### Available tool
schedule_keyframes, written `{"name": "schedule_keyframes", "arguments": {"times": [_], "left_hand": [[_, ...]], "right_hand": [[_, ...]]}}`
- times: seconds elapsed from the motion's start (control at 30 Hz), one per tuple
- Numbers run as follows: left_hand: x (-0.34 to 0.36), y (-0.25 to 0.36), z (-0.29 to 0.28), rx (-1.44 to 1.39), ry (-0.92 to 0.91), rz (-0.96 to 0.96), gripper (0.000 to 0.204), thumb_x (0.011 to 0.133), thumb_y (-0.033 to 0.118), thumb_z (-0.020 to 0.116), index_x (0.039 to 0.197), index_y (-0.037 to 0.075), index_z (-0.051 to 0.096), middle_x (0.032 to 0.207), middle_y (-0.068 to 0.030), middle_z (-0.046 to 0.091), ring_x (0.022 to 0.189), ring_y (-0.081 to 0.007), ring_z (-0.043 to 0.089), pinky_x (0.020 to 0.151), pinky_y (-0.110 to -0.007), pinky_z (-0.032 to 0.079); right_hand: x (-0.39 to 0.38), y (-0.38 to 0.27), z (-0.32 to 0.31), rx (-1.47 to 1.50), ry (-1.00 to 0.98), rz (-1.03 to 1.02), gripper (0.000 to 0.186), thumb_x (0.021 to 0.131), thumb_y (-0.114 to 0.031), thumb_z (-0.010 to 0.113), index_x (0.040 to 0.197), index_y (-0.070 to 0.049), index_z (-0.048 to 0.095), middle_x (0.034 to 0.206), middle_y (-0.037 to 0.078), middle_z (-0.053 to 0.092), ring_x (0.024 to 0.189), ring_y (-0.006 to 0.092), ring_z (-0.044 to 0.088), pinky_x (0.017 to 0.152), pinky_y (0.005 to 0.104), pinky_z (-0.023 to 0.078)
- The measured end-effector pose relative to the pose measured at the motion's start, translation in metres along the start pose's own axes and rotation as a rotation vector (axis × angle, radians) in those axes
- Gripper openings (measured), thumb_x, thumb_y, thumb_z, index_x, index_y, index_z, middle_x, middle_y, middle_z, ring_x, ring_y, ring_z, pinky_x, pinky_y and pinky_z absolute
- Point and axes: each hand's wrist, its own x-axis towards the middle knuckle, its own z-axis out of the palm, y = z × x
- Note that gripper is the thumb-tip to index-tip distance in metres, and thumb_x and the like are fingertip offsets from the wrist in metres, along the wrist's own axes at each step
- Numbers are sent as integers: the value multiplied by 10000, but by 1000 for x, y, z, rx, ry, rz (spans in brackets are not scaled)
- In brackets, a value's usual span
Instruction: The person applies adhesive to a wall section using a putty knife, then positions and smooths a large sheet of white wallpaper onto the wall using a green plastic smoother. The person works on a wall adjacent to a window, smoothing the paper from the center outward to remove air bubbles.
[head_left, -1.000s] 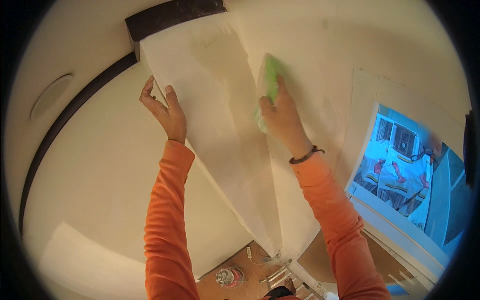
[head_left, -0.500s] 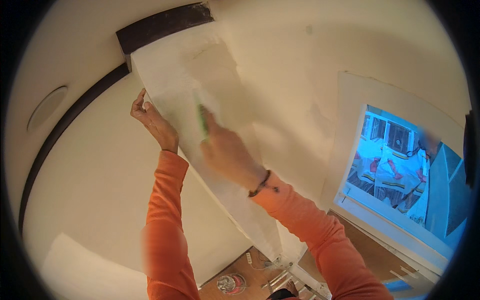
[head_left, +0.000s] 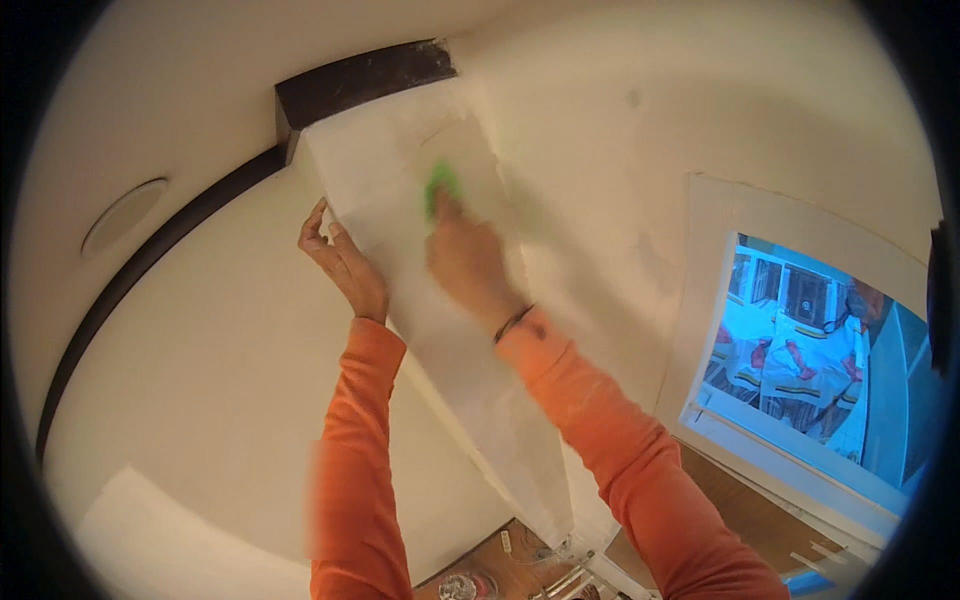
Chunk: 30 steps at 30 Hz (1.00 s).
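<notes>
Wallpaper strip (head_left: 440, 330) hangs on the wall corner below the dark beam (head_left: 360, 80). Right hand (head_left: 470, 260) fingers clamped on green smoother (head_left: 441, 186), pressing paper; left hand (head_left: 345, 265) fingers loosely apart at strip's edge. Risk: uneven pressure creases or tears damp paper.

A long strip of wallpaper (head_left: 440, 330) lies on the wall (head_left: 600, 180), running from the beam (head_left: 360, 78) at the top down toward the floor (head_left: 510, 555). The left hand (head_left: 345, 262) is at its left edge. The right hand (head_left: 470, 262) lies on the strip, with a small tool (head_left: 440, 185) above it. The window (head_left: 810, 350) is far to the right. A round ceiling light (head_left: 125, 215) is on the left.
</notes>
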Motion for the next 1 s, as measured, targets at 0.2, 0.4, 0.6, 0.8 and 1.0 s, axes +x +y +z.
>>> {"name": "schedule_keyframes", "arguments": {"times": [0.2,0.4,0.6,0.8,1.0], "left_hand": [[1,-6,-13,15,9,-30,430,1099,365,379,1345,16,423,1406,-147,447,1338,-250,398,1162,-419,274],[1,-8,-10,51,26,-50,410,1104,390,372,1313,39,406,1446,-151,473,1365,-252,396,1195,-415,227],[-1,-7,-1,5,17,-16,366,1102,331,380,1316,36,407,1434,-149,476,1343,-255,397,1184,-424,240],[-3,-16,-19,-10,36,-39,379,1086,304,387,1337,23,431,1410,-134,468,1300,-252,400,1146,-417,278],[3,-12,-10,-4,47,-38,380,1087,316,393,1331,25,417,1409,-135,480,1332,-252,391,1165,-419,263]], "right_hand": [[-25,-18,-49,258,-158,21,635,865,-97,589,1442,65,381,908,280,694,831,468,682,766,563,546],[65,31,-60,35,6,92,538,892,-110,597,1344,118,415,960,288,696,862,432,704,767,536,561],[97,21,-12,-195,125,47,483,866,-93,627,1255,154,484,941,331,688,843,437,710,783,513,575],[22,-12,-48,100,-255,-18,466,873,-90,603,1271,103,455,861,309,690,818,478,696,782,550,566],[56,18,-101,92,-6,-222,537,892,-91,580,1407,-42,438,934,261,698,852,467,684,765,534,563]]}}
